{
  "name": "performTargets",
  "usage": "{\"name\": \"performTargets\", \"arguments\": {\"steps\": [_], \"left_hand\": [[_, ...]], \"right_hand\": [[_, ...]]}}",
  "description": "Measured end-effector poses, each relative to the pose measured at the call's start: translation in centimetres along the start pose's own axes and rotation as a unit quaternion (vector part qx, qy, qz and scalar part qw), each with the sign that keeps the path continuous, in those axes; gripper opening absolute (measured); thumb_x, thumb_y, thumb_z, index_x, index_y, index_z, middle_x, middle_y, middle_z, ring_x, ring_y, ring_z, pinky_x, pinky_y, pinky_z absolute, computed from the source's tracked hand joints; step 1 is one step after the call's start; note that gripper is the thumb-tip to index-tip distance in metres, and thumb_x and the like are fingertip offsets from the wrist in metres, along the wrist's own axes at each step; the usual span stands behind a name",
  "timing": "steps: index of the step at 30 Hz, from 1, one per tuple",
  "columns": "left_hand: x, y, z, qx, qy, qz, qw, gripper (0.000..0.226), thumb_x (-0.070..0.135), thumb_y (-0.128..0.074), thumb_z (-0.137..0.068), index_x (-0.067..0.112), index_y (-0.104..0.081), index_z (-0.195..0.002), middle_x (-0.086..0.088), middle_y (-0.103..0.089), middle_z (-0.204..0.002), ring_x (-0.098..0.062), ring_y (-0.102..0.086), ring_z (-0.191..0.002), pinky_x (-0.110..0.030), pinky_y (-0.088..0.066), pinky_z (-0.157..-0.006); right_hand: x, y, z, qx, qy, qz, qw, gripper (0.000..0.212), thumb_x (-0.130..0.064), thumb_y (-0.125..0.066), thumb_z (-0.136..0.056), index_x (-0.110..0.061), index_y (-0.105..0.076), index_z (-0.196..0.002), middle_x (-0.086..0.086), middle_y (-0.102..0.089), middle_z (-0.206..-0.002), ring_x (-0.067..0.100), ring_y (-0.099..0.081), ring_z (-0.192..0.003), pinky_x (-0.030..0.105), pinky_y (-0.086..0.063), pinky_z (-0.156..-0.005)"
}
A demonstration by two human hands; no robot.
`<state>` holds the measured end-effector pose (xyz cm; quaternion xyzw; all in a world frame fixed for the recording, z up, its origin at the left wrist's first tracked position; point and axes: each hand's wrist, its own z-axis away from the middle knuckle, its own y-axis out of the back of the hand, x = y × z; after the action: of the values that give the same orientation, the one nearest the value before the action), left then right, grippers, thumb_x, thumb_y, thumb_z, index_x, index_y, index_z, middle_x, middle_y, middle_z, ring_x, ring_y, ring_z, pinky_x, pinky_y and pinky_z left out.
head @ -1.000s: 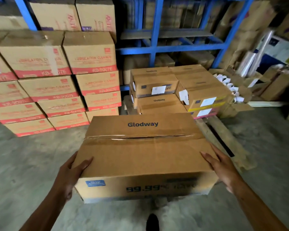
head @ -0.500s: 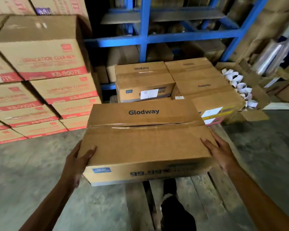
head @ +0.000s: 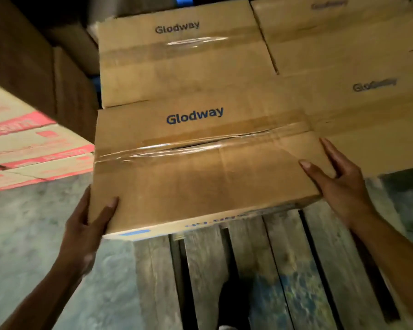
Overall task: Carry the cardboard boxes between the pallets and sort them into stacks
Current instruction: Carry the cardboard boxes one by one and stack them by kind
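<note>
A taped brown Glodway box [head: 196,172] fills the middle of the head view, held just above the wooden pallet [head: 260,270]. My left hand [head: 86,225] grips its near left corner, thumb on top. My right hand [head: 339,182] holds its right side, thumb on the top face and fingers along the edge. Directly behind it lies another Glodway box [head: 177,65], and more Glodway boxes [head: 358,96] lie to the right, at about the same height.
Red-printed cartons [head: 26,148] are stacked at the left over a grey concrete floor [head: 29,246]. Dark brown boxes [head: 34,55] stand at the upper left. Bare pallet slats with dark gaps run toward me below the box.
I have stepped onto the pallet and moved the box forward and down, up against the stacked Glodway boxes. Both hands keep their hold on its sides.
</note>
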<state>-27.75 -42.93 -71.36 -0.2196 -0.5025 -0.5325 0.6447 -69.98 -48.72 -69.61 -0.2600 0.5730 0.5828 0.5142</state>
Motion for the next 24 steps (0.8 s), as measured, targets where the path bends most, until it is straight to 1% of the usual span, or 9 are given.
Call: {"name": "performTargets", "arguments": {"steps": [2, 3, 5, 6, 10, 14, 18, 21, 24], "left_hand": [[-1.6, -2.3, -1.7, -0.012, 0.012, -0.026, 1.0, 0.07, 0.036, -0.069, -0.074, 0.035, -0.043, -0.139, 0.004, -0.059, -0.129, -0.013, -0.06, -0.108, -0.026, -0.051, -0.088], [-1.8, -2.8, -1.9, -0.01, 0.013, -0.034, 0.999, 0.072, 0.04, -0.071, -0.074, 0.035, -0.042, -0.14, 0.003, -0.057, -0.132, -0.015, -0.059, -0.111, -0.032, -0.047, -0.094], [-2.3, -3.4, -2.4, -0.017, 0.008, -0.051, 0.998, 0.073, 0.049, -0.074, -0.073, 0.032, -0.044, -0.137, 0.001, -0.056, -0.134, -0.017, -0.057, -0.113, -0.038, -0.043, -0.098], [-2.5, -3.5, -2.8, -0.018, 0.006, -0.066, 0.998, 0.075, 0.053, -0.071, -0.071, 0.03, -0.044, -0.137, -0.001, -0.057, -0.134, -0.017, -0.057, -0.112, -0.038, -0.042, -0.099], [-3.0, -4.6, -3.4, -0.018, 0.009, -0.084, 0.996, 0.064, 0.048, -0.07, -0.079, 0.029, -0.044, -0.135, 0.0, -0.058, -0.13, -0.012, -0.058, -0.107, -0.032, -0.047, -0.091], [-2.3, -5.5, -2.8, -0.042, 0.051, -0.092, 0.994, 0.041, 0.031, -0.057, -0.087, 0.047, -0.044, -0.122, 0.015, -0.059, -0.117, -0.001, -0.058, -0.099, -0.035, -0.051, -0.087], [0.3, -4.6, -2.3, -0.064, 0.093, -0.192, 0.975, 0.069, 0.041, -0.057, -0.089, 0.035, -0.025, -0.149, -0.005, -0.04, -0.149, -0.026, -0.044, -0.131, -0.042, -0.039, -0.105], [5.7, -0.5, -3.2, -0.033, 0.042, -0.242, 0.969, 0.066, 0.044, -0.055, -0.09, 0.028, -0.028, -0.149, -0.006, -0.035, -0.151, -0.026, -0.034, -0.139, -0.039, -0.029, -0.111], [12.5, 5.6, -5.2, 0.002, -0.015, -0.237, 0.971, 0.062, 0.052, -0.056, -0.089, 0.023, -0.043, -0.142, -0.006, -0.044, -0.147, -0.023, -0.038, -0.137, -0.036, -0.03, -0.11]], "right_hand": [[2.6, -0.9, -2.7, -0.018, 0.002, 0.085, 0.996, 0.077, -0.055, -0.064, -0.08, -0.029, -0.034, -0.146, -0.007, -0.038, -0.149, 0.011, -0.042, -0.132, 0.026, -0.04, -0.108], [3.8, -1.3, -3.2, -0.032, 0.021, 0.158, 0.987, 0.083, -0.068, -0.055, -0.079, -0.031, -0.027, -0.149, -0.001, -0.03, -0.154, 0.018, -0.032, -0.139, 0.038, -0.029, -0.116], [6.0, -2.2, -3.7, -0.04, 0.06, 0.271, 0.96, 0.08, -0.066, -0.036, -0.085, -0.029, -0.012, -0.152, 0.005, -0.011, -0.161, 0.023, -0.009, -0.147, 0.042, -0.003, -0.119], [6.5, -2.7, -4.0, -0.031, 0.074, 0.303, 0.949, 0.078, -0.063, -0.03, -0.088, -0.026, -0.008, -0.152, 0.006, -0.005, -0.161, 0.024, -0.003, -0.148, 0.04, 0.003, -0.117], [7.2, -3.3, -4.6, -0.009, 0.068, 0.384, 0.921, 0.076, -0.06, -0.017, -0.09, -0.02, -0.007, -0.153, 0.008, -0.006, -0.161, 0.03, -0.003, -0.148, 0.042, 0.0, -0.116], [7.3, -2.8, -4.4, -0.03, 0.033, 0.431, 0.901, 0.075, -0.059, -0.016, -0.09, -0.017, -0.012, -0.152, 0.013, -0.014, -0.159, 0.036, -0.012, -0.146, 0.05, -0.008, -0.115], [4.2, -3.1, -3.2, -0.072, -0.017, 0.479, 0.875, 0.081, -0.059, -0.018, -0.085, -0.004, -0.042, -0.14, 0.026, -0.037, -0.146, 0.05, -0.029, -0.134, 0.064, -0.022, -0.106], [-3.0, -7.8, -2.4, -0.125, 0.056, 0.482, 0.865, 0.078, -0.057, -0.019, -0.083, -0.009, -0.05, -0.137, 0.021, -0.042, -0.145, 0.046, -0.033, -0.135, 0.056, -0.018, -0.111], [-13.0, -14.7, -0.6, -0.181, 0.099, 0.454, 0.867, 0.067, -0.051, -0.022, -0.09, -0.019, -0.031, -0.148, 0.007, -0.025, -0.157, 0.029, -0.014, -0.146, 0.041, -0.008, -0.116]]}}
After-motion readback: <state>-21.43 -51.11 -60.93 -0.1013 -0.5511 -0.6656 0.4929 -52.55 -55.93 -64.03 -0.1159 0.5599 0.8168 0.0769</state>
